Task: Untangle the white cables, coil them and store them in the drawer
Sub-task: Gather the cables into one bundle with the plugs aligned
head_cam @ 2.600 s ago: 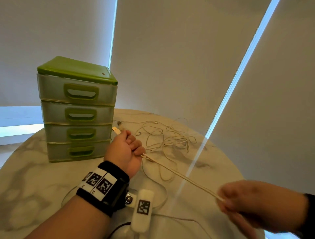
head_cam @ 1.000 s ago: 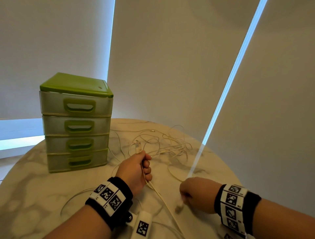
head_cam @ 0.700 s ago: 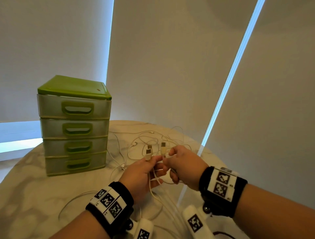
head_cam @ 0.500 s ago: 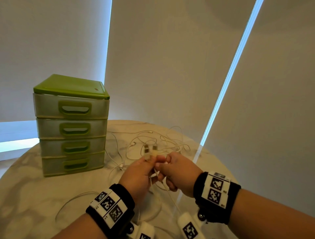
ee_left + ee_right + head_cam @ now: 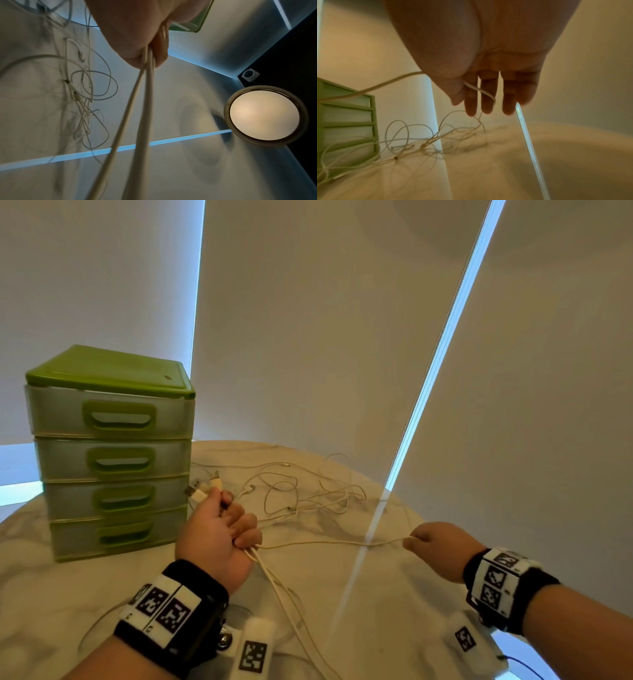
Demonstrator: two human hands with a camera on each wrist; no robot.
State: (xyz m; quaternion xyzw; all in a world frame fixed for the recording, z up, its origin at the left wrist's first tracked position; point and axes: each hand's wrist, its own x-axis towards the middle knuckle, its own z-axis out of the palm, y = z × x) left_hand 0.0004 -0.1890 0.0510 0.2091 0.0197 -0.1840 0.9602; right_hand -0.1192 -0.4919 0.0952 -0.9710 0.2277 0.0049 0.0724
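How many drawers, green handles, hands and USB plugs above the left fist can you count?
Drawers in the green unit: 4
Green handles: 4
Hands, left hand and right hand: 2
USB plugs above the left fist: 2
Total: 12

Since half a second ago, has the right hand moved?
Yes. The right hand has pulled away rightward from the drawer unit and the left hand, drawing a white cable out.
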